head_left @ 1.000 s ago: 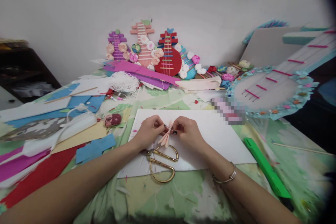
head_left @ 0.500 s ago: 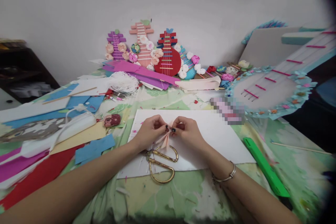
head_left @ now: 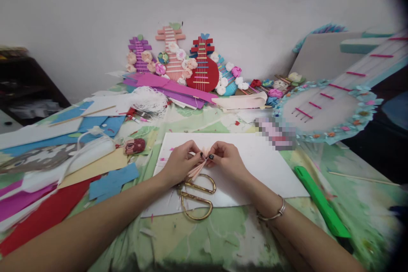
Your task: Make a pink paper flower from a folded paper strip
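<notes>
Over the white board (head_left: 264, 170), a pleated piece of peach paper (head_left: 197, 171) is pinched between my hands. My left hand (head_left: 181, 160) closes thumb and fingers on its left side. From the right, my right hand (head_left: 228, 160) pinches the same piece close by, the fingertips of both hands nearly meeting. Folds of the paper fan out below the fingers, and a bit shows above them. Just under the hands lie gold-handled scissors (head_left: 196, 199), their handles towards me and their blades mostly hidden by my left hand and wrist.
A green tool (head_left: 321, 202) lies to the right, beside a large blue-edged paper instrument (head_left: 321, 110). Blue paper pieces (head_left: 113, 180), red sheet (head_left: 54, 214) and a dark red case (head_left: 134, 146) lie left. Several small decorated instruments (head_left: 203, 68) stand against the wall.
The peach paper has turned slightly, its lower folds now slanting further left, with more of it showing above the fingertips. Both hands keep their pinch in nearly the same place.
</notes>
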### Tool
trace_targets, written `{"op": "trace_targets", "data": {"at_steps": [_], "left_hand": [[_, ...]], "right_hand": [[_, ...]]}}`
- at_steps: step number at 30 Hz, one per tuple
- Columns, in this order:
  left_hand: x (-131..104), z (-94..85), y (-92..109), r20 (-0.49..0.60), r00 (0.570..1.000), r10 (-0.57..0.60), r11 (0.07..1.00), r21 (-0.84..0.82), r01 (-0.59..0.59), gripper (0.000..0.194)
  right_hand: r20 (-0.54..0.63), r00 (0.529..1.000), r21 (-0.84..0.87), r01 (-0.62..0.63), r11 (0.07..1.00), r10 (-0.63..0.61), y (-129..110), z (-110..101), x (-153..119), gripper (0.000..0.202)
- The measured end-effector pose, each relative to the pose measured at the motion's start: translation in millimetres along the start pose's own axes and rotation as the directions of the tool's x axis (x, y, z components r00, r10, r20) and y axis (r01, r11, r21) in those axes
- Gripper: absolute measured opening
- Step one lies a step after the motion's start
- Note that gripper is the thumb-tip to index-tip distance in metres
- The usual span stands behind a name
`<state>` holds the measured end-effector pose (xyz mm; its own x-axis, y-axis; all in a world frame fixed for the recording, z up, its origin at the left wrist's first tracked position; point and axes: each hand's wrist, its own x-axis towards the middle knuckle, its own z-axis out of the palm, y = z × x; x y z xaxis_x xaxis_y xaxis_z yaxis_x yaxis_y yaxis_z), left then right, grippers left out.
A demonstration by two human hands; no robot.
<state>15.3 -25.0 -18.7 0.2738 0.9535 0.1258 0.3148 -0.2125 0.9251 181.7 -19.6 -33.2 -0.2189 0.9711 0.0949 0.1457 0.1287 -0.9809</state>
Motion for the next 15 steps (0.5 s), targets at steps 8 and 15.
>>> {"op": "trace_targets", "data": {"at_steps": [8,15], "left_hand": [[-1.4,0.0,0.4,-0.017,0.999,-0.037,0.998,0.048,0.038,0.009],[0.0,2.1,-1.3,-0.038,0.996,-0.083,0.996,-0.016,0.083,0.007]], "right_hand": [[-0.001,1.000,-0.001,-0.007,1.000,0.007,2.7,-0.3,0.1,0.006],[0.011,1.000,-0.059,-0.002,0.998,0.002,1.4,-1.9,-0.1,0.007]]}}
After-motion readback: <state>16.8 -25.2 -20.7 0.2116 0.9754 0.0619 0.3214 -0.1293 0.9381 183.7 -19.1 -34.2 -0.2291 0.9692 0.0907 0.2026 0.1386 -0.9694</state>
